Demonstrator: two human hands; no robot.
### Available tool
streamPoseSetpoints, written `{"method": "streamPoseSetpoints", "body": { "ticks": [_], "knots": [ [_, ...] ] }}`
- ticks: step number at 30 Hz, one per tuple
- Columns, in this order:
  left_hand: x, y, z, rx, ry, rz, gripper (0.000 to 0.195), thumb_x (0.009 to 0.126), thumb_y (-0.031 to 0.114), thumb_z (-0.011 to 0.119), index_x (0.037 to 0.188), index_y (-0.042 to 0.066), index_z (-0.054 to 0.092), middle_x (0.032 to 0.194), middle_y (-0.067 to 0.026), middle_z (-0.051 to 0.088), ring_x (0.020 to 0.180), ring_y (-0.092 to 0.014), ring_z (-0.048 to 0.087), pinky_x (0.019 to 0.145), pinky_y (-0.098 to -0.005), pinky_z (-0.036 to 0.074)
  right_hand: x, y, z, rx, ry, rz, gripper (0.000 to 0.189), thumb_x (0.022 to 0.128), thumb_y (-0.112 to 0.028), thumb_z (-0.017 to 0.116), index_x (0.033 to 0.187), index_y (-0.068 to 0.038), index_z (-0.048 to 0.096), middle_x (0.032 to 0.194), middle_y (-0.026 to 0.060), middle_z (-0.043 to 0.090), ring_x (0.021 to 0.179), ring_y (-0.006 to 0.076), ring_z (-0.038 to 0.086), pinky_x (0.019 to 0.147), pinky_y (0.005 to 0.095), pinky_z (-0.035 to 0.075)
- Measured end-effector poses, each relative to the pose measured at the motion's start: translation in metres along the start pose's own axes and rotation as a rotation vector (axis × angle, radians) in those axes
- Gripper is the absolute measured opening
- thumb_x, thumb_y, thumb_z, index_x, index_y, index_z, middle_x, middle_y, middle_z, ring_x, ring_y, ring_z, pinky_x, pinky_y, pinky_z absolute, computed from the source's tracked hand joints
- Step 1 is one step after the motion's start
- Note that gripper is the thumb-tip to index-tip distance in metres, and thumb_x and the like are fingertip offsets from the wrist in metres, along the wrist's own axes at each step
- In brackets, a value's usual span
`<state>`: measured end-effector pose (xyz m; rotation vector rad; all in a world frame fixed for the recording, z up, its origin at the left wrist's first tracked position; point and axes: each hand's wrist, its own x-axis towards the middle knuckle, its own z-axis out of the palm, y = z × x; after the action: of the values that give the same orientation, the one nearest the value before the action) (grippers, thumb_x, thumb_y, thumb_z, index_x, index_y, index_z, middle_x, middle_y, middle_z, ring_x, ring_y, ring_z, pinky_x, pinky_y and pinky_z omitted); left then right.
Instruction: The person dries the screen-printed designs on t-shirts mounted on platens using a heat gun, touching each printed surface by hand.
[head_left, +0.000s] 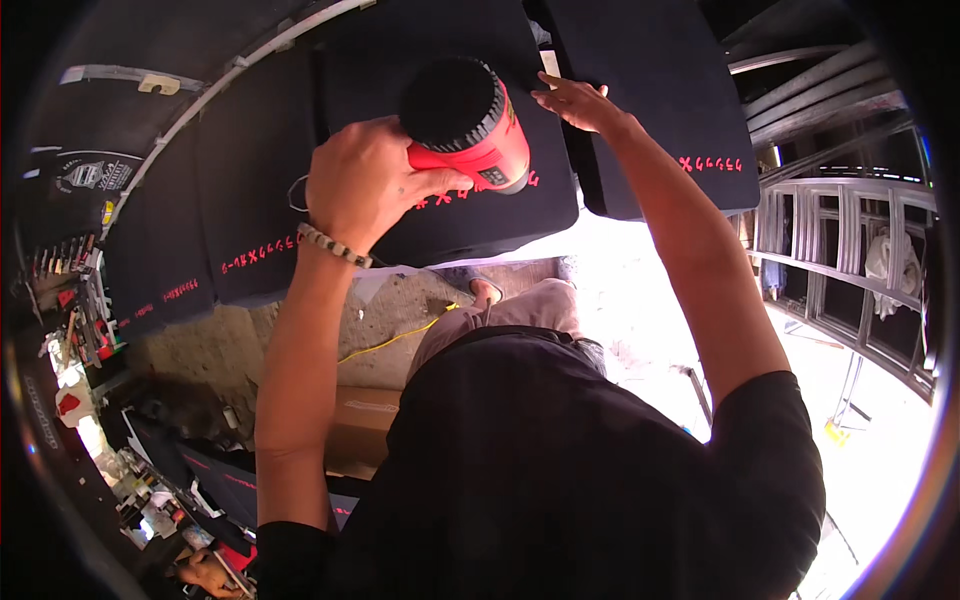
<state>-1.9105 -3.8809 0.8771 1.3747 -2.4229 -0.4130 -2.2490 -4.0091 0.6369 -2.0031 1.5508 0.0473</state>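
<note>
A red, round-headed power tool (504, 146) with a black ribbed rim and a dark face hangs over the black cloth-covered panels. My left hand (367, 180) is wrapped around its red handle; a thin cord or loop shows beside the wrist, which wears a beaded bracelet. My right hand (574, 103) holds nothing, its fingers spread near the gap between two black panels. Red lettering runs along the lower part of the middle panel (420, 232) and of the right panel (660, 67). Whether the right fingertips touch a panel I cannot tell.
An aluminium ladder (840, 259) stands at the right. A yellow cord (390, 343) crosses the floor below the panels, near a cardboard box (364, 416). Hand tools (66, 256) hang at the far left. At the lower left another person's bare arm (210, 574) shows.
</note>
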Motion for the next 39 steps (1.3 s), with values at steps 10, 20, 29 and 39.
{"method": "streamPoseSetpoints", "body": {
  "ticks": [10, 20, 29, 39],
  "knots": [
    [0.017, 0.016, 0.057, 0.129, 0.057, 0.019, 0.051, 0.069, 0.054, 0.096, 0.083, 0.009, 0.078, 0.085, -0.0079, 0.077, 0.076, -0.035, 0.077, 0.067, -0.0437, 0.062, -0.005, -0.002, 0.014, 0.073, 0.065, 0.015, 0.05, 0.114, -0.059, 0.044, 0.153, -0.037, 0.066, 0.182, -0.0081, 0.028, 0.166, 0.0267, 0.031, 0.115, 0.0946, -0.003],
    [0.014, -0.011, 0.055, 0.129, 0.018, 0.047, 0.047, 0.07, 0.048, 0.098, 0.088, 0.009, 0.078, 0.087, -0.0083, 0.078, 0.078, -0.035, 0.078, 0.068, -0.0462, 0.064, -0.018, -0.025, 0.05, -0.149, 0.278, -0.009, 0.061, 0.113, -0.05, 0.055, 0.171, -0.042, 0.039, 0.185, -0.0069, 0.021, 0.169, 0.043, 0.016, 0.12, 0.0898, 0.006],
    [0.002, -0.032, 0.042, 0.147, -0.093, 0.043, 0.051, 0.069, 0.052, 0.097, 0.092, 0.011, 0.078, 0.088, -0.0076, 0.079, 0.079, -0.035, 0.079, 0.069, -0.0445, 0.065, -0.002, -0.047, 0.086, -0.237, 0.452, -0.154, 0.067, 0.113, -0.047, 0.054, 0.171, -0.017, 0.038, 0.181, 0.0104, 0.029, 0.166, 0.0464, 0.024, 0.132, 0.0667, 0.023],
    [-0.03, -0.06, 0.02, 0.151, -0.064, -0.001, 0.053, 0.071, 0.055, 0.094, 0.095, 0.01, 0.078, 0.089, -0.0076, 0.079, 0.081, -0.034, 0.079, 0.068, -0.0444, 0.064, 0.0, -0.071, 0.082, -0.154, 0.189, 0.088, 0.084, 0.108, -0.08, 0.035, 0.178, -0.038, 0.013, 0.187, 0.0005, -0.003, 0.171, 0.0382, -0.004, 0.133, 0.07, 0.016]
  ]
}}
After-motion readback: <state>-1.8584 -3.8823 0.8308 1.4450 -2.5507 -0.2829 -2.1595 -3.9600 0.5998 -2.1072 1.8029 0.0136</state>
